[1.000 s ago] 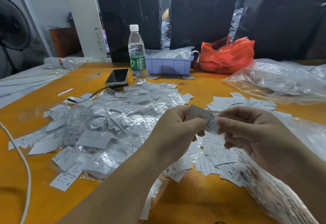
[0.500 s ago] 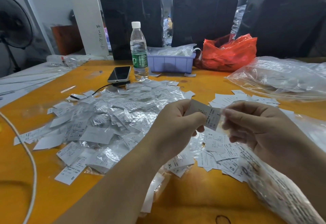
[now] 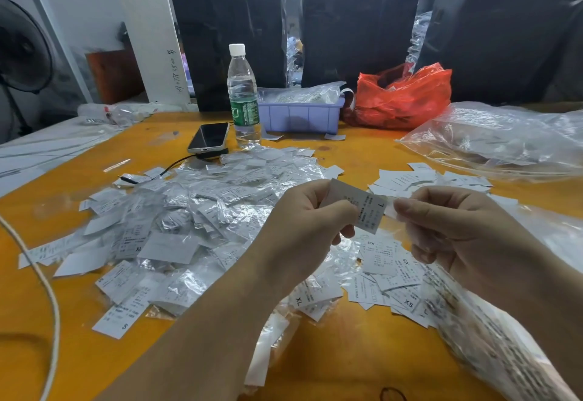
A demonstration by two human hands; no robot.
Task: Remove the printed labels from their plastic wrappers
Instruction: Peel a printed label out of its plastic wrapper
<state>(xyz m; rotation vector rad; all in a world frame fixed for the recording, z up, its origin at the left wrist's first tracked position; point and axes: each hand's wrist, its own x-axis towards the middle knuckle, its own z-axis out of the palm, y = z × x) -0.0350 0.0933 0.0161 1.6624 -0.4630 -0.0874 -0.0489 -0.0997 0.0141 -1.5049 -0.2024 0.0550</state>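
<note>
One orange table (image 3: 362,353) runs under both hands. Beyond the hands, at the far edge, three big black plastic-wrapped bundles (image 3: 356,18) stand side by side. Right of the right hand and further away lies a large clear plastic bag (image 3: 504,138), crumpled. Left of the left hand and just beyond it, a broad heap of wrapped labels (image 3: 195,211) covers the table, shiny film with white slips inside, some marked XL or S. Far past the right hand sits a red plastic bag (image 3: 407,100), touching or just beside a lilac tray (image 3: 299,116) with clear film piled in it. Below the right forearm a clear bag of printed slips (image 3: 492,337) lies, blurred. Under and between the hands, a loose pile of bare labels (image 3: 388,268), XS and XL visible; another small bare pile (image 3: 407,176) just beyond the right hand. Water bottle (image 3: 243,97) upright left of the tray, dark phone (image 3: 209,137) beside it with a black cable, well beyond the left hand. White cord (image 3: 47,290) far left.

Left hand (image 3: 303,230) curled, thumb and fingers pinching one label (image 3: 362,205) marked L, held above the table between the hands. Right hand (image 3: 454,230) curled, fingertips pinching a clear wrapper (image 3: 389,208) at the label's right end; the film is hard to make out.
</note>
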